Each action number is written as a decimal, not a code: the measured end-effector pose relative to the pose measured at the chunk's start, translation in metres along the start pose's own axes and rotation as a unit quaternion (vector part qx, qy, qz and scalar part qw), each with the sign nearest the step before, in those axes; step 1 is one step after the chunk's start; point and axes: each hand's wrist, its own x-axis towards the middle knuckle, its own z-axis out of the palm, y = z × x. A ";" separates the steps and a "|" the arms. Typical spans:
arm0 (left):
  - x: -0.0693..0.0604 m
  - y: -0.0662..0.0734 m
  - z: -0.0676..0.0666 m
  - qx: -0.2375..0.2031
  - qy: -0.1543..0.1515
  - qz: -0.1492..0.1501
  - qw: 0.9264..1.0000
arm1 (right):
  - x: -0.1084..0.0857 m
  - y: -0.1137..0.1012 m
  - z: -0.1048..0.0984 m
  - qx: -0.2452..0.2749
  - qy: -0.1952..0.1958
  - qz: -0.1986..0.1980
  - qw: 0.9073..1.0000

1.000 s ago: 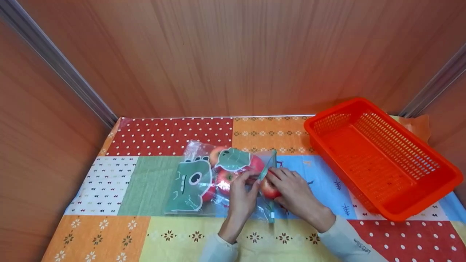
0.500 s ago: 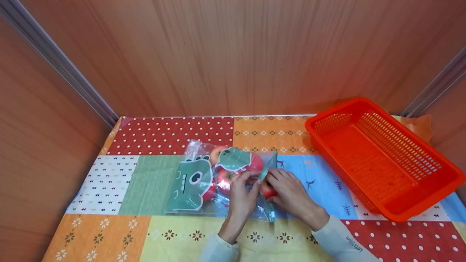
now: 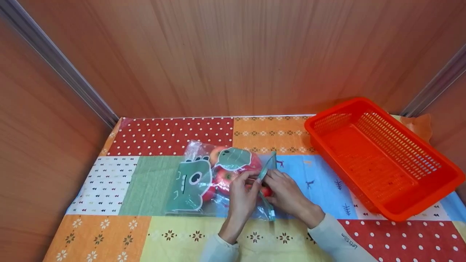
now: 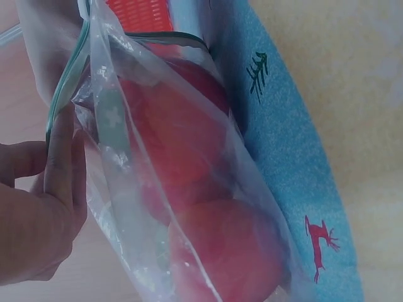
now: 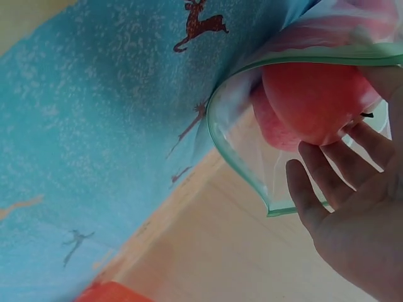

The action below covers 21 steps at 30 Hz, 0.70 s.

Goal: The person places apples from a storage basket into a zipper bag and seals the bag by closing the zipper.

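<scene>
A clear zip bag (image 3: 189,189) with a green cartoon dinosaur print lies on the patchwork cloth, several red apples (image 3: 222,177) inside it. My left hand (image 3: 243,198) pinches the upper edge of the green-rimmed mouth, holding it apart; its fingers also show in the left wrist view. At that mouth my right hand (image 3: 289,194) holds an apple (image 5: 318,104) by its stem end, fingertips on one side and thumb on the other. Most of this apple is within the rim. Another apple (image 5: 275,126) shows behind it in the right wrist view. The bag's print hides parts of the apples.
An orange-red plastic basket (image 3: 367,163) with perforated sides stands on the right, with no fruit in it. Wooden panels (image 3: 233,58) enclose the cloth-covered table (image 3: 102,236) at the back and sides.
My right hand has moved left, and the apple it holds has gone from the bag's mouth further inside. My left hand stays at the rim.
</scene>
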 end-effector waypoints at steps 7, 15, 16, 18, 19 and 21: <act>0.001 0.001 -0.001 -0.002 -0.008 -0.010 1.000 | 0.002 -0.002 0.002 0.015 -0.032 0.010 0.999; 0.001 0.001 0.001 -0.001 -0.009 -0.020 1.000 | 0.003 0.001 0.001 0.054 -0.044 0.000 0.998; 0.001 0.001 0.001 -0.002 -0.009 -0.023 1.000 | 0.002 0.002 0.001 0.060 -0.042 -0.005 0.997; 0.001 0.000 0.001 -0.003 -0.009 -0.028 1.000 | 0.001 0.005 0.000 0.077 -0.039 -0.009 0.996; 0.001 0.000 0.001 -0.003 -0.008 -0.029 1.000 | 0.000 0.006 -0.001 0.083 -0.039 -0.007 0.996; 0.001 -0.001 0.002 -0.004 -0.006 -0.022 1.000 | -0.002 0.009 -0.004 0.096 -0.036 -0.001 0.995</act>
